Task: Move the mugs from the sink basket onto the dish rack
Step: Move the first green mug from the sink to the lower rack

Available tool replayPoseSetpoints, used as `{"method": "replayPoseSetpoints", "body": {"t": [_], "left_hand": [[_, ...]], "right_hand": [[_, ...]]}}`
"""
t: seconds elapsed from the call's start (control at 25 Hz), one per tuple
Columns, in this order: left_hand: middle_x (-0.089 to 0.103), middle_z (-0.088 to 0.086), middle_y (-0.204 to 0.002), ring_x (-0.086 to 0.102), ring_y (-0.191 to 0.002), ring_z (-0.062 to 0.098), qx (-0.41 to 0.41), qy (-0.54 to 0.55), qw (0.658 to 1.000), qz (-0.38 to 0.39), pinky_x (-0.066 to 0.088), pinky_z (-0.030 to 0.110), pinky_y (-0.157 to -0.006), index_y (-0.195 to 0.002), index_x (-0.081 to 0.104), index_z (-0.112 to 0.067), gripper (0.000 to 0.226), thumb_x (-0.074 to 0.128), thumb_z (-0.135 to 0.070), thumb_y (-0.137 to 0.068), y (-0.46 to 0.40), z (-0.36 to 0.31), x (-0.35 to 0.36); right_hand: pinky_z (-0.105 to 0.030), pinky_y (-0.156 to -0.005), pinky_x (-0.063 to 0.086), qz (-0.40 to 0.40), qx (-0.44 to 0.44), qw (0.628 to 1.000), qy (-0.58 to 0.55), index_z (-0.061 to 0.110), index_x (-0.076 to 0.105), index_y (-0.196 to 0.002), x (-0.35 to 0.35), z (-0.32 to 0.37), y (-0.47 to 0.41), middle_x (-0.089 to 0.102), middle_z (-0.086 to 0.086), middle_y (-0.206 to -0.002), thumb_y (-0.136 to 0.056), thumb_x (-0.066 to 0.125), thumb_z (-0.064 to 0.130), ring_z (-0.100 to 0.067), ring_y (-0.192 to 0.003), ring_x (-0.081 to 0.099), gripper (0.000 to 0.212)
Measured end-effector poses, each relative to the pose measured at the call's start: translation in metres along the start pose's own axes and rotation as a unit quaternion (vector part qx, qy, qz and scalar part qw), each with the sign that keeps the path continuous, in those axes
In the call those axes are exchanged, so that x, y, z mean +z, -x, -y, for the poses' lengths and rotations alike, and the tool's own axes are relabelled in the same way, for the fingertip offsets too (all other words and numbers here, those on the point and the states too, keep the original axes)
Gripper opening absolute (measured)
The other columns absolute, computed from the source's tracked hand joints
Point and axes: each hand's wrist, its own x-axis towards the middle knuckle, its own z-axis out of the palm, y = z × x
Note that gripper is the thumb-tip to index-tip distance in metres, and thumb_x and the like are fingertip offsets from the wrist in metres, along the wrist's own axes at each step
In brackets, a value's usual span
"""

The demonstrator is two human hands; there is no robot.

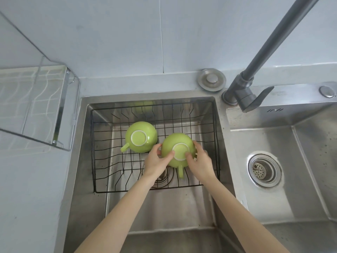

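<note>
Two green mugs sit upside down in the black wire sink basket (102, 187) inside the left sink basin. The far-left mug (141, 136) rests free, its handle pointing left. The nearer green mug (177, 146) has its handle toward me. My left hand (157, 161) grips its left side and my right hand (199, 160) grips its right side, fingers over the white-ringed base. I cannot tell whether this mug is lifted off the basket. The chrome dish rack (62, 106) stands on the counter at the left.
A grey faucet (255, 84) rises at the back right of the basin, its spout passing overhead. A loose metal drain stopper (211, 79) lies on the back ledge. The right basin has a drain strainer (263, 169). A tiled wall stands behind.
</note>
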Motion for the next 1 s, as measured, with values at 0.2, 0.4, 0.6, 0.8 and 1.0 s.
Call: {"method": "replayPoseSetpoints", "body": {"t": [0.2,0.4,0.6,0.8,1.0], "left_hand": [[0.059,0.005,-0.111,0.058,-0.108,0.022,0.017,0.079,0.997,0.014,0.052,0.04,-0.093,-0.13,0.045,-0.015,0.054,0.065,-0.03,-0.081,0.028,-0.006,-0.021],[0.055,-0.004,-0.101,0.059,-0.105,0.022,0.098,0.075,0.992,0.035,0.053,0.036,-0.092,-0.134,0.041,-0.016,0.058,0.064,-0.027,-0.082,0.073,-0.008,-0.059],[0.05,0.002,-0.117,0.058,-0.094,0.016,0.174,0.015,0.982,0.073,0.05,0.015,-0.082,-0.142,0.026,-0.013,0.072,0.064,-0.004,-0.081,0.114,0.004,-0.092],[0.038,0.006,-0.123,0.057,-0.091,0.013,0.232,-0.029,0.971,0.048,0.048,0.015,-0.075,-0.145,0.018,-0.019,0.085,0.069,-0.006,-0.077,0.143,0.017,-0.12],[0.036,0.006,-0.121,0.054,-0.089,0.011,0.256,-0.054,0.965,0.016,0.049,0.034,-0.092,-0.144,0.016,-0.024,0.09,0.073,-0.012,-0.075,0.16,0.036,-0.159]], "right_hand": [[-0.023,-0.091,0.035,-0.028,-0.029,0.998,-0.042,0.021,0.034,-0.139,-0.009,0.02,0.033,0.042,-0.019,-0.129,-0.091,0.052,0.026,-0.023,-0.1,0.049,0.052],[-0.025,-0.093,0.037,-0.039,-0.074,0.995,-0.055,0.023,0.037,-0.137,-0.007,0.033,0.075,0.048,-0.016,-0.125,-0.088,0.055,0.03,-0.019,-0.111,0.048,0.052],[-0.021,-0.086,0.033,-0.046,-0.128,0.989,-0.055,0.024,0.039,-0.135,-0.004,0.052,0.118,0.049,-0.008,-0.11,-0.089,0.053,0.032,-0.019,-0.117,0.043,0.049],[-0.027,-0.092,0.04,-0.066,-0.177,0.982,-0.018,0.023,0.037,-0.136,0.014,0.072,0.16,0.043,-0.006,-0.126,-0.087,0.056,0.035,-0.024,-0.109,0.055,0.055],[-0.023,-0.094,0.036,-0.021,-0.211,0.977,0.006,0.023,0.025,-0.142,0.047,0.091,0.194,0.035,0.001,-0.124,-0.079,0.068,0.035,-0.016,-0.112,0.045,0.078]]}}
